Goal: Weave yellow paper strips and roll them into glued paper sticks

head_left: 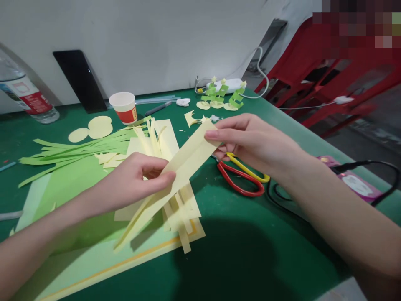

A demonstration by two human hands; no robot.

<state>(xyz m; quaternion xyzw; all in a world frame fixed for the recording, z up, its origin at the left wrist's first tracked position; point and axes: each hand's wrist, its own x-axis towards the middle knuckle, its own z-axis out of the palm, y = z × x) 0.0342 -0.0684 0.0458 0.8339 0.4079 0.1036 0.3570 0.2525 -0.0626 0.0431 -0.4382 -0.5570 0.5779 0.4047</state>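
A long pale yellow paper strip [184, 161], folded along its length, is held above the green table [250, 251] by both hands. My left hand [134, 179] pinches its middle between thumb and fingers. My right hand [250, 142] pinches its upper far end. Under the strip lies a pile of cut yellow strips [178, 209] on yellow and green sheets [94, 255]. Red and yellow scissors [242, 179] lie just below my right hand.
Green paper strips [78, 150] and yellow paper circles [94, 127] lie at left. A paper cup [124, 107], a water bottle [25, 94] and a black phone [79, 79] stand at the back. Small green paper trees [222, 96], a pen [158, 108], cables and a pink device [357, 184] sit at right.
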